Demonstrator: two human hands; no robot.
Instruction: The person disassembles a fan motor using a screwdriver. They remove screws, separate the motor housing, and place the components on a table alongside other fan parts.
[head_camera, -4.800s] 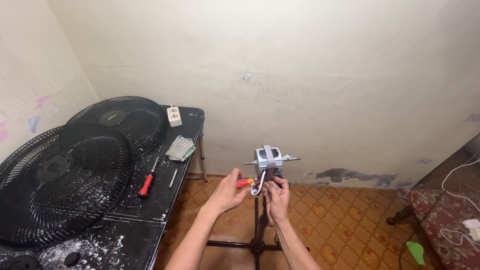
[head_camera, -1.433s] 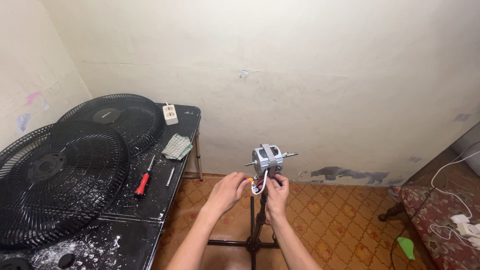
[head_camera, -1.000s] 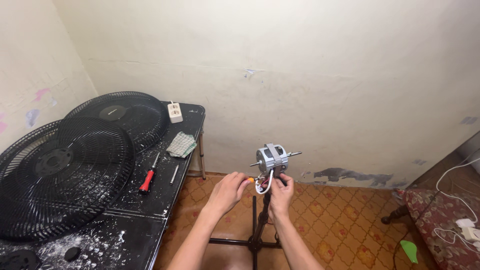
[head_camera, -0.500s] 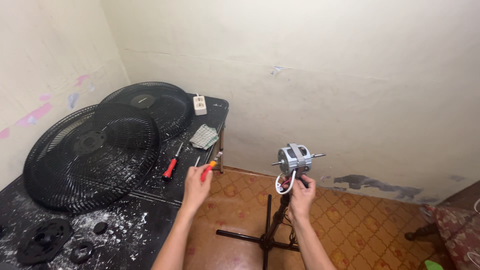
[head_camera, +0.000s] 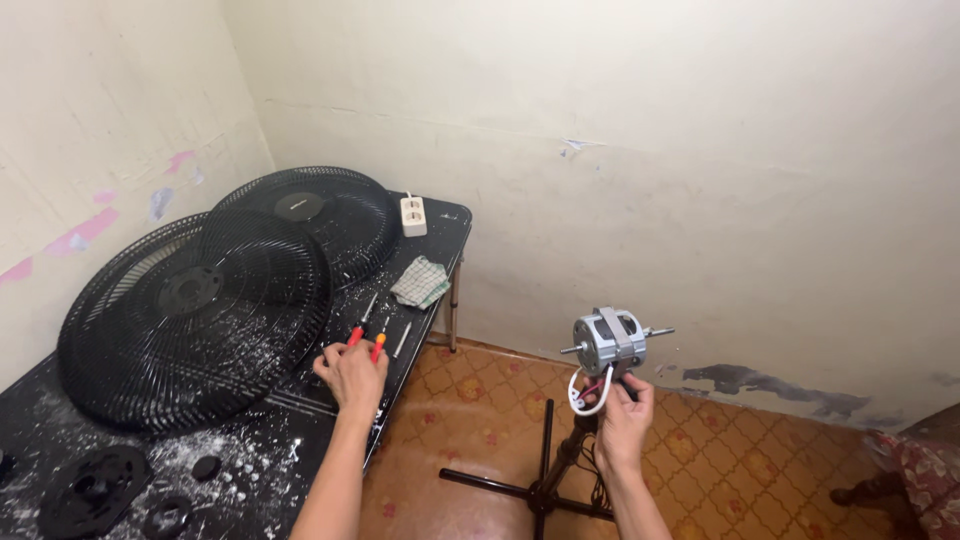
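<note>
A grey fan motor (head_camera: 610, 340) with a shaft sticking out on each side sits on top of a black stand (head_camera: 548, 478). My right hand (head_camera: 625, 418) grips the neck just below the motor, beside a white wire loop (head_camera: 588, 398). My left hand (head_camera: 352, 372) rests low over the black table (head_camera: 425, 330), its fingers curled on an orange-handled screwdriver (head_camera: 378, 348). A red-handled screwdriver (head_camera: 356, 333) lies right beside it, touching the fingertips.
Two large black fan grilles (head_camera: 200, 310) lean against the wall on the table. A white power strip (head_camera: 413, 215), a checked cloth (head_camera: 420, 282) and a thin metal tool (head_camera: 402, 340) lie behind my left hand. Black round parts (head_camera: 95, 490) sit in white dust.
My left hand has left the motor with the orange screwdriver and swung left down to the table. The view has turned left. My right hand stays under the motor.
</note>
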